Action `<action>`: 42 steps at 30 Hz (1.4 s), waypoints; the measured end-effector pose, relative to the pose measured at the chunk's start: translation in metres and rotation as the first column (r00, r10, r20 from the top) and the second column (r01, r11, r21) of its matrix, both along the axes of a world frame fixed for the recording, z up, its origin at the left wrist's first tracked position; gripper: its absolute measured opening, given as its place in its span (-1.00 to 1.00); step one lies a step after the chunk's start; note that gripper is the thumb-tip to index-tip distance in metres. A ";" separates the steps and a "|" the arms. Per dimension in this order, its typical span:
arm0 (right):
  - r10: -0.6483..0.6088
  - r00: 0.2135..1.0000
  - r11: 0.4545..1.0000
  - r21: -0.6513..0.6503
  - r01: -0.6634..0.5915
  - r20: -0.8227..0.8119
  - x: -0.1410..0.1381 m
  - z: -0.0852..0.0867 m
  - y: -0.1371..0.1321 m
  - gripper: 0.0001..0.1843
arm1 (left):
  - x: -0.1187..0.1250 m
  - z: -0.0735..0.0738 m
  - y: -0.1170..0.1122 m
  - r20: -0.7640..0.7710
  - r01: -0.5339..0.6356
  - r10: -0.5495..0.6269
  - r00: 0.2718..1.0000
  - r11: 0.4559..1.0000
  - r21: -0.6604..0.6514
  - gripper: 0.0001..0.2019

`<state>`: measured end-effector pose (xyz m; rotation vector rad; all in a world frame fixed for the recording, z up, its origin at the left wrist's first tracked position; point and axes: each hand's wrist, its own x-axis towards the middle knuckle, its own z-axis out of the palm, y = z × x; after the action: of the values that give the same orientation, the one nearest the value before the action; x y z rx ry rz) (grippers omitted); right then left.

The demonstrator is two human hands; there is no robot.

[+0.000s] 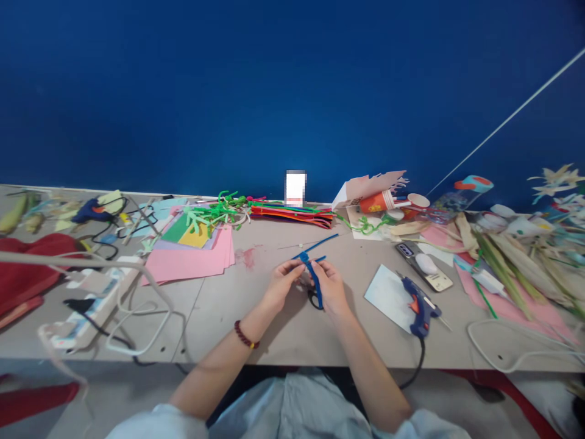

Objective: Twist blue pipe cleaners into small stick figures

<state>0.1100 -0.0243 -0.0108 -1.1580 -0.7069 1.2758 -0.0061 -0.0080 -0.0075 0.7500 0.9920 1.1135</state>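
Blue pipe cleaners [316, 285], crossed and bunched near their middle, are pinched between both of my hands over the middle of the table. My left hand [281, 285] grips them from the left, thumb and fingers pressed together. From the other side my right hand [331, 286] pinches the same piece near the bunch. One long blue end points up to the right and another hangs down between the hands. Below the hands, dark-handled scissors [313, 299] lie on the table, their blades mostly hidden.
A bundle of coloured pipe cleaners [292, 215] lies by the blue wall. Pink paper [183, 262] and a power strip [98, 305] are left. A glue gun [418, 305], a phone [439, 277], paper cups [377, 202] and dried husks [507, 274] are right.
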 end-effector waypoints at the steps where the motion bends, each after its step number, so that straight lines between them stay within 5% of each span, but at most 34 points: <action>1: 0.002 1.000 1.000 0.004 -0.002 0.002 0.000 0.000 0.000 -0.67 | 0.000 -0.001 0.000 0.018 0.011 -0.011 1.000 1.000 -0.008 -0.73; 28: -0.060 0.927 0.981 0.194 -0.014 0.370 0.000 -0.005 -0.003 -0.70 | 0.002 0.010 -0.002 0.048 -0.016 0.016 0.999 1.000 -0.011 -0.71; 42: -0.071 0.949 0.984 0.177 0.016 0.307 -0.002 -0.001 -0.003 -0.74 | 0.002 0.004 -0.002 -0.052 -0.034 0.037 0.998 0.998 0.056 -0.73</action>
<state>0.1080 -0.0277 -0.0118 -1.2375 -0.9999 0.9811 -0.0044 -0.0099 -0.0035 0.8125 1.0264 1.1609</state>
